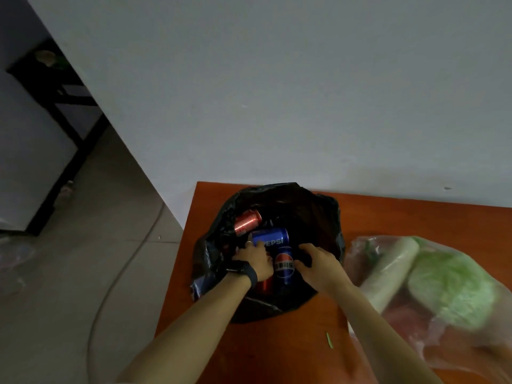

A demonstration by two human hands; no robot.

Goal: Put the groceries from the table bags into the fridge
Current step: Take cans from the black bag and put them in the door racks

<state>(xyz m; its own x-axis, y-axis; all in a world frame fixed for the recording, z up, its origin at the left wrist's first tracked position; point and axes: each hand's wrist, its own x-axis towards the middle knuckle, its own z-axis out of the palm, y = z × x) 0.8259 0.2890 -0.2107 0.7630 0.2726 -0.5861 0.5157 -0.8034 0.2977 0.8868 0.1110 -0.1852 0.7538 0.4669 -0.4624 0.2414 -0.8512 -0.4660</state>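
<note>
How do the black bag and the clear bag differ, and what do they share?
The black bag is opaque; the clear bag shows its contents. The black bag holds drink cans; the clear bag holds vegetables. The left hand and right hand reach into the black bag; neither enters the clear bag. Both sit on the orange table.

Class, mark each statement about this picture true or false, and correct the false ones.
1. The left hand and right hand both reach into the black bag. True.
2. That bag holds only blue cans. False: a red can lies beside the blue Pepsi can.
3. The cabbage sits in a clear bag. True.
4. The table is white. False: it is orange.
5. The dark wristband is on the right wrist. False: it is on the left.
</note>
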